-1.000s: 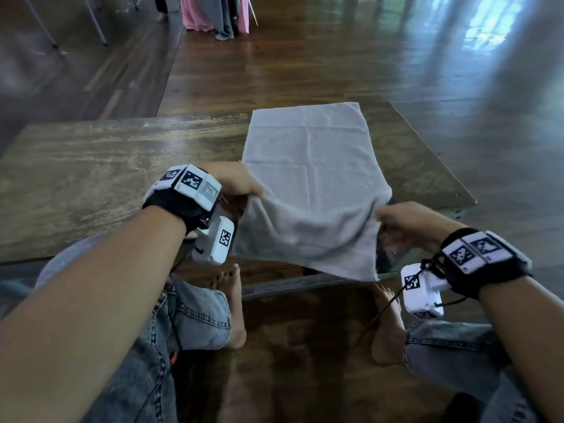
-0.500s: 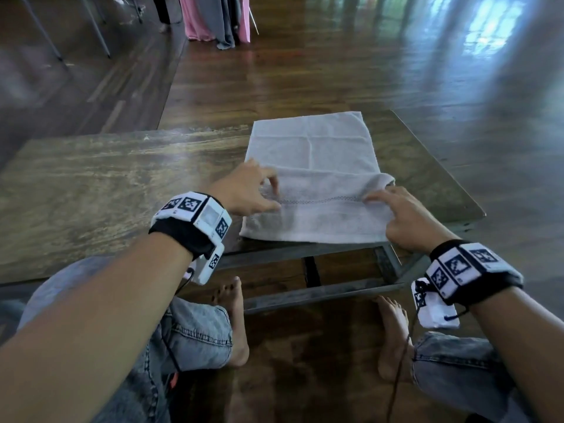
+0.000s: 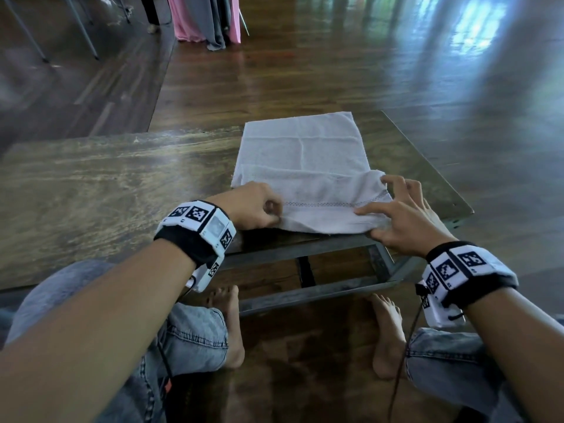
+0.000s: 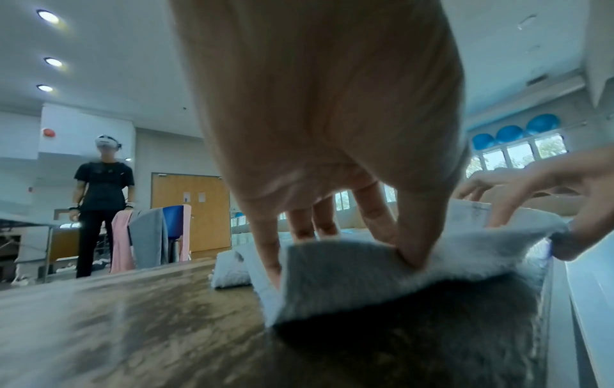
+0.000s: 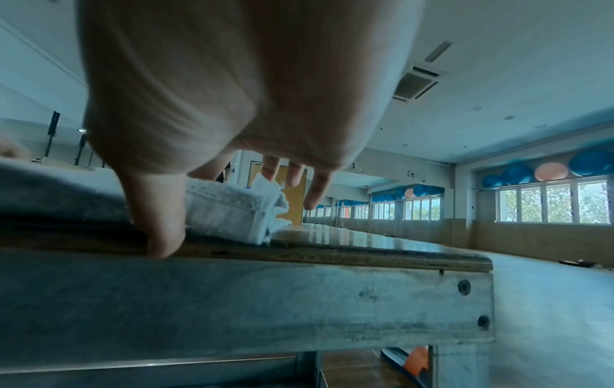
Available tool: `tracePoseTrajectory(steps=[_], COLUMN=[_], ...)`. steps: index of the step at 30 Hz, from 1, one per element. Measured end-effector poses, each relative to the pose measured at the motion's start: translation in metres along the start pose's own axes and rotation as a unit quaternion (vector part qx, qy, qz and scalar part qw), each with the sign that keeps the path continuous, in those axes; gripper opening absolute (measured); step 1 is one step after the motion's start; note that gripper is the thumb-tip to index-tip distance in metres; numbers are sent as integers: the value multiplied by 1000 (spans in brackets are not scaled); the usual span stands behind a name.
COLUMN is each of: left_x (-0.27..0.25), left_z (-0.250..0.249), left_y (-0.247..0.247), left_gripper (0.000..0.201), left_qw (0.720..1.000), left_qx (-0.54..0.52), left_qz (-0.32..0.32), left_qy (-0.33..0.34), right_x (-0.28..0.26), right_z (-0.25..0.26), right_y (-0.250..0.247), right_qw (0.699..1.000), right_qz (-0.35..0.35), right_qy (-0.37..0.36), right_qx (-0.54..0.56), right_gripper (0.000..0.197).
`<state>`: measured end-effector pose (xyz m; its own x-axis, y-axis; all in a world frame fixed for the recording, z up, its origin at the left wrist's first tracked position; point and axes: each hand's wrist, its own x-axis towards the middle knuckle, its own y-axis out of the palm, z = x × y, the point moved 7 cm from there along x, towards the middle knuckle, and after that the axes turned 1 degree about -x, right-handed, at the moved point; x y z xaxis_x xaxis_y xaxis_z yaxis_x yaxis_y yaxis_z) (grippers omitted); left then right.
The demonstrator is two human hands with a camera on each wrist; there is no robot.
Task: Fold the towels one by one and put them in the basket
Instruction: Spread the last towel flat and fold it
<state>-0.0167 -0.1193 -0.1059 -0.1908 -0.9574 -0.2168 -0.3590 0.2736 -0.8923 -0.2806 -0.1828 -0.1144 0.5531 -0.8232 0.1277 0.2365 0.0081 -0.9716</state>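
A pale grey towel (image 3: 305, 154) lies lengthwise on the right part of the wooden table (image 3: 122, 184), its near end folded over on top. My left hand (image 3: 268, 212) pinches the left corner of that fold; in the left wrist view its thumb and fingers (image 4: 412, 252) close on the towel (image 4: 349, 275). At the fold's right corner my right hand (image 3: 381, 224) holds the cloth between index finger and thumb, the other fingers spread. From the right wrist, the thumb (image 5: 162, 236) sits at the table edge in front of the towel (image 5: 225, 207). No basket is in view.
The table has a grey metal frame (image 5: 332, 302), and its right corner is close to my right hand. My bare feet (image 3: 229, 325) are under the near edge. Clothes (image 3: 207, 19) hang far back on the floor side. A person (image 4: 103, 189) stands far off.
The near end that hung off the table has been lifted and folded onto the towel. Both hands then came back to the near corners of the fold.
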Motion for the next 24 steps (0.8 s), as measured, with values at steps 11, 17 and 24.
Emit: tracePoseTrajectory(steps=[11,17,24], left_x=[-24,-33,-33], left_z=[8,31,36], left_y=[-75,-85,-84], left_gripper=[24,20,35], left_qw=[936,921,907], left_qx=[-84,-24,-132], left_qz=[-342,-378,-380], left_qy=[-9,-87,-121], right_x=[6,6,13], right_z=[-6,-10,1], right_y=[-60,-61,-42], right_qw=[951,894,905], right_qz=[-192,-201,-98], right_qy=[29,57,42], right_qx=[240,397,411], right_gripper=[22,6,27])
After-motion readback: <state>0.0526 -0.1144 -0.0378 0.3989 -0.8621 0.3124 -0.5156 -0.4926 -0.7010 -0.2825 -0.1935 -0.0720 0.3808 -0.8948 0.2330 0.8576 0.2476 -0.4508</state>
